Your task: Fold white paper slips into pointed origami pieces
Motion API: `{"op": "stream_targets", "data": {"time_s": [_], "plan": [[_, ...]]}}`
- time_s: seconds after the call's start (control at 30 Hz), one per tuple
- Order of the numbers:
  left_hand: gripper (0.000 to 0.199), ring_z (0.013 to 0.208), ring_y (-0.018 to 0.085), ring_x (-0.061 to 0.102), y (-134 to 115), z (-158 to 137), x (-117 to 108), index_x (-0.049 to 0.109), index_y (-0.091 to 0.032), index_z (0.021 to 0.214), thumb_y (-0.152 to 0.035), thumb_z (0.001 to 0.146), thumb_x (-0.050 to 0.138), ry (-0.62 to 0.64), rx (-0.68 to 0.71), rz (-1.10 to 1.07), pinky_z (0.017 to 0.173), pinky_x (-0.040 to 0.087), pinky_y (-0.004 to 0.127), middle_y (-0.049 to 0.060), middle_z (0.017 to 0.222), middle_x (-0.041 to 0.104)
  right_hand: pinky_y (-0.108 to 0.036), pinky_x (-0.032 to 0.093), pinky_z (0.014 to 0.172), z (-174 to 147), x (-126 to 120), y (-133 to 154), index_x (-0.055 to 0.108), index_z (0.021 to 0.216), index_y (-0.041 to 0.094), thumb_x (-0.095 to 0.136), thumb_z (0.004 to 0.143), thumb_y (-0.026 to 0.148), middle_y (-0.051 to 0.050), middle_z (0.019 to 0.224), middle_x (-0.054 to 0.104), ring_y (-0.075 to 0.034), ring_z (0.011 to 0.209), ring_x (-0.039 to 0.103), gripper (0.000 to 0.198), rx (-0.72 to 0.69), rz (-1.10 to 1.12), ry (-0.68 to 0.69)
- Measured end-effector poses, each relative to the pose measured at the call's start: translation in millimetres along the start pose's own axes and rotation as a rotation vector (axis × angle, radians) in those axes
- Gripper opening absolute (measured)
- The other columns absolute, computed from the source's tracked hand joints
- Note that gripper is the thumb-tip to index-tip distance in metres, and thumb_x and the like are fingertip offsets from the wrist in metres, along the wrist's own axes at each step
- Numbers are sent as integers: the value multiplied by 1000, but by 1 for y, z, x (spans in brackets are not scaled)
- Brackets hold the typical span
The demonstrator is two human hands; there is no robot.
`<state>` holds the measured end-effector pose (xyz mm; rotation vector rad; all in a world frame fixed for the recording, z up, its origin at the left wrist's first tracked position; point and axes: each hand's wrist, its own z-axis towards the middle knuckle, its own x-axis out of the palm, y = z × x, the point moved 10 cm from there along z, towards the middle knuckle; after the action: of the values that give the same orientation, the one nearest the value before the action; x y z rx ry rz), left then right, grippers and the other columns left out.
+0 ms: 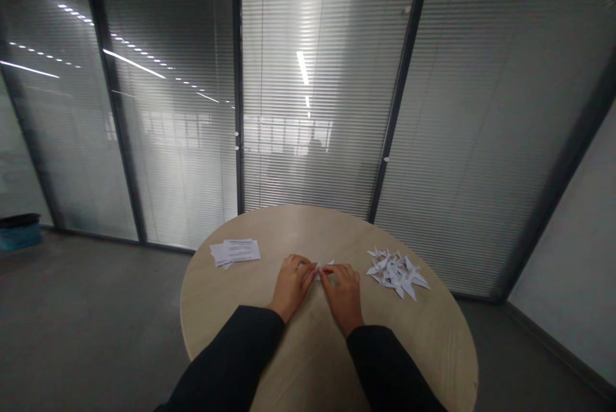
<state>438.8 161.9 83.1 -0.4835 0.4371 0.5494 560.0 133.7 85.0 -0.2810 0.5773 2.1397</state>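
Near the middle of the round table, my left hand (293, 283) and my right hand (343, 293) meet at the fingertips. Both pinch a small piece of folded white paper (318, 267), most of it covered by the fingers. Its exact shape is too small to make out. To the right lies a heap of folded white paper pieces (397, 272) with pointed ends. Off to the left sits a small stack of printed white paper sheets (240, 250), slightly fanned, apart from my left hand.
The round wooden table (308, 223) stands close to a glass partition with blinds (308, 174). A blue bin with a dark rim (20, 235) is on the floor at the far left. A white wall (577, 258) rises on the right.
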Motion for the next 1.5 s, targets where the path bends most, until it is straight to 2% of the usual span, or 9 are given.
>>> {"op": "stream_targets", "data": {"time_s": [0.07,0.13,0.27,0.43,0.7,0.83,1.17,1.5], "plan": [[24,84,21,57,2,-1,4,69,-21,97,-32,88,49,20,-28,20,79,46,38,8,83,66,-34,35,75,0,0,3,61,82,22,47,92,34,-3,78,67,-20,80,56,21,-26,-36,7],[25,83,22,59,5,-2,6,69,-21,96,-34,88,49,28,-67,-10,79,45,37,8,84,68,-35,34,74,0,-1,8,61,84,22,46,92,31,-3,80,67,-21,81,55,20,-54,-72,16],[20,76,20,62,16,-6,5,70,-23,89,-33,84,54,1,-217,-140,75,46,32,6,84,71,-36,32,74,1,-2,16,60,85,21,46,92,26,-4,80,66,-22,82,53,16,-101,-141,36],[17,65,17,64,23,-7,9,68,-23,84,-33,82,54,19,-375,-284,65,47,27,2,73,71,-37,33,76,2,-4,27,61,87,21,46,91,22,-4,79,64,-22,82,52,15,-150,-188,56],[25,66,17,66,36,-7,13,65,-17,76,-39,80,54,-23,-495,-571,66,50,27,4,69,69,-40,35,85,0,-1,36,62,103,21,45,89,14,-5,84,62,-22,88,50,23,-234,-202,94],[28,63,16,65,44,-10,19,64,-16,71,-41,77,55,-30,-570,-669,59,49,25,5,65,68,-41,36,87,-2,-1,40,63,106,21,45,91,16,-6,83,61,-21,87,50,24,-280,-227,86],[34,56,17,64,50,-12,23,62,-15,66,-48,72,58,-35,-659,-771,50,48,24,5,59,68,-43,36,89,-4,0,53,63,105,19,44,91,14,-6,82,62,-21,85,49,24,-379,-238,95],[30,56,16,65,49,-12,32,62,-15,72,-45,69,64,-4,-674,-811,51,50,23,4,60,68,-44,38,87,-4,1,44,62,109,17,43,91,15,-8,82,58,-23,87,47,26,-326,-274,91]]}}
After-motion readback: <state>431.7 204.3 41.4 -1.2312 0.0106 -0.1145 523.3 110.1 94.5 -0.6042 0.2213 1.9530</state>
